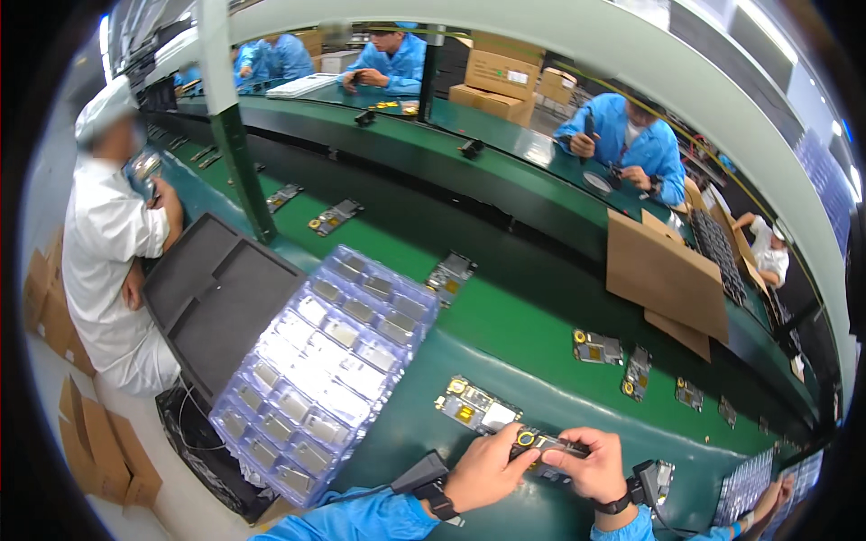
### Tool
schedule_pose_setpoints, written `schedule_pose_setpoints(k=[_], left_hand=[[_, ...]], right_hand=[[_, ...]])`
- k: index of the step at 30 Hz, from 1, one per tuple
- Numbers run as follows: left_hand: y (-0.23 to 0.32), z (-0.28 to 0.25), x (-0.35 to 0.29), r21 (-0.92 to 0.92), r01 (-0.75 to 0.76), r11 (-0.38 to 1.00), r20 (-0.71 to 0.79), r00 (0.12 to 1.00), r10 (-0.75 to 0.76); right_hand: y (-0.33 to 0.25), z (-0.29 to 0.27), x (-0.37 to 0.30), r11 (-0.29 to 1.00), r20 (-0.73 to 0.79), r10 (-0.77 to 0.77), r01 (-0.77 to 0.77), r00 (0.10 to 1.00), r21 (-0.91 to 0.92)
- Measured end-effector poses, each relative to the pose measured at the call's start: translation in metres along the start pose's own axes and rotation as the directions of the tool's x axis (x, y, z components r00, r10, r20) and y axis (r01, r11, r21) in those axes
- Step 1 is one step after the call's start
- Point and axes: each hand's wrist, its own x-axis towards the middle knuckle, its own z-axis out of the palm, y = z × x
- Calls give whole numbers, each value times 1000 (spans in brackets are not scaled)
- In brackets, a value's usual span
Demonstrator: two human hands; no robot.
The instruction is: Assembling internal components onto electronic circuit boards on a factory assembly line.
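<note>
My left hand (485,471) and my right hand (594,464) are both closed on one circuit board (534,440), held low over the green bench. This board is dark, with a yellow ring near its left end; both thumbs press on its near side, and fingers hide much of it. Just beyond my left hand lies another circuit board (458,403), with a yellow ring, a gold patch and a pale metal cover. To the left, a clear plastic blister tray (329,361) carries rows of flat grey metal pieces, partly washed out by glare.
A black tray (203,298) sits under the blister tray's left side. Along the green conveyor belt (505,334) lie several circuit boards. A cardboard flap (663,279) overhangs its far side. A green post (239,171) rises left. Another person's hand (774,498) touches blister trays at lower right.
</note>
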Motion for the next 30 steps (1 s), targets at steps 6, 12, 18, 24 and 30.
schedule_pose_setpoints(k=[6,12,18,24,30], left_hand=[[3,-28,17,472,-163,867,-403,835,376],[-15,-22,25,835,126,537,-354,868,347],[-43,-21,26,852,121,510,-313,898,310],[-34,-26,40,623,23,782,-467,813,349],[-31,-29,40,401,-124,907,-450,836,314]], right_hand=[[-15,-2,134,989,-32,-137,135,990,-67],[-18,-5,240,368,41,-783,516,620,-774],[-136,181,121,559,586,-555,786,591,-264],[-132,251,53,278,778,-323,840,539,-467],[-128,247,49,263,708,-298,768,640,-584]])
